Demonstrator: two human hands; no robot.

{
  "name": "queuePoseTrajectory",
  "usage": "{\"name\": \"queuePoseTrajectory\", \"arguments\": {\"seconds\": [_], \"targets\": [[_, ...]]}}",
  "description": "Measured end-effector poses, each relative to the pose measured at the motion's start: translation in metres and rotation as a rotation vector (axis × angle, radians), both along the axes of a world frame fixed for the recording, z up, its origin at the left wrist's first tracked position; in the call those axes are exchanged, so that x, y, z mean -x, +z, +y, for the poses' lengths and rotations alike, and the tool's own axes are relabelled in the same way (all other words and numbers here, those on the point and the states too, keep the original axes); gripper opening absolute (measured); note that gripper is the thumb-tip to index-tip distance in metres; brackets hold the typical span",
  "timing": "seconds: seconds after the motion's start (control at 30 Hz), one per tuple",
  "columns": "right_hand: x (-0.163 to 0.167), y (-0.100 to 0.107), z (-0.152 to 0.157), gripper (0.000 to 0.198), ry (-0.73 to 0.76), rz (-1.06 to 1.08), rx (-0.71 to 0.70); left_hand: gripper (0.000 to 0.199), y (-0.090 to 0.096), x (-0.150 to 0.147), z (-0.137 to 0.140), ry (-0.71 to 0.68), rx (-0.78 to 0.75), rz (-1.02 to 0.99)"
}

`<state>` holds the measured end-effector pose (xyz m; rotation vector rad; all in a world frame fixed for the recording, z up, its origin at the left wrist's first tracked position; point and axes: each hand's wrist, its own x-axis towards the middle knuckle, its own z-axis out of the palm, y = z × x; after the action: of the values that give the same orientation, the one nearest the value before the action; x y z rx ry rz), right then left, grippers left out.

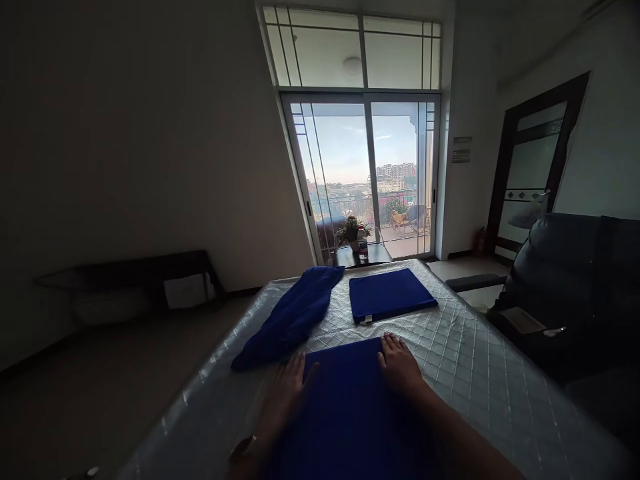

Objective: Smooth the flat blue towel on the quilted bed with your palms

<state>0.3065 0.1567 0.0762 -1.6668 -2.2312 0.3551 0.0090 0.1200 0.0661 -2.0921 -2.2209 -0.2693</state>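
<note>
Near blue cloth [345, 400]: lies flat on the quilted silver cover [480, 360]; near end lost in shadow and cut off by the bottom edge; long axis runs straight away from the viewer.
Left hand [290, 377]: blurred, open, at the cloth's left edge.
Right hand [401, 363]: open, flat on the far right corner.

Home living room, armchair [570, 273], balcony doors [371, 167], plant [351, 229]
</note>
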Motion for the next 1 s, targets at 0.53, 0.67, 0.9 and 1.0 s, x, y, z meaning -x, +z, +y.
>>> {"name": "queuePoseTrajectory", "arguments": {"seconds": [0.53,0.67,0.9,1.0], "targets": [[0.002,-0.006,0.008,0.066,-0.011,-0.11,-0.007,0.09,-0.005,0.019,-0.008,0.009,-0.037,-0.143],[0.004,-0.002,0.006,0.066,-0.012,-0.128,0.011,0.093,-0.005,0.019,-0.008,0.007,-0.034,-0.128],[0.006,0.006,-0.01,0.066,-0.018,-0.174,0.019,0.088,-0.006,0.018,-0.007,0.013,-0.031,-0.117],[0.005,0.003,-0.021,0.067,-0.008,-0.173,0.026,0.087,-0.01,0.019,-0.005,0.011,-0.068,-0.107]]}}
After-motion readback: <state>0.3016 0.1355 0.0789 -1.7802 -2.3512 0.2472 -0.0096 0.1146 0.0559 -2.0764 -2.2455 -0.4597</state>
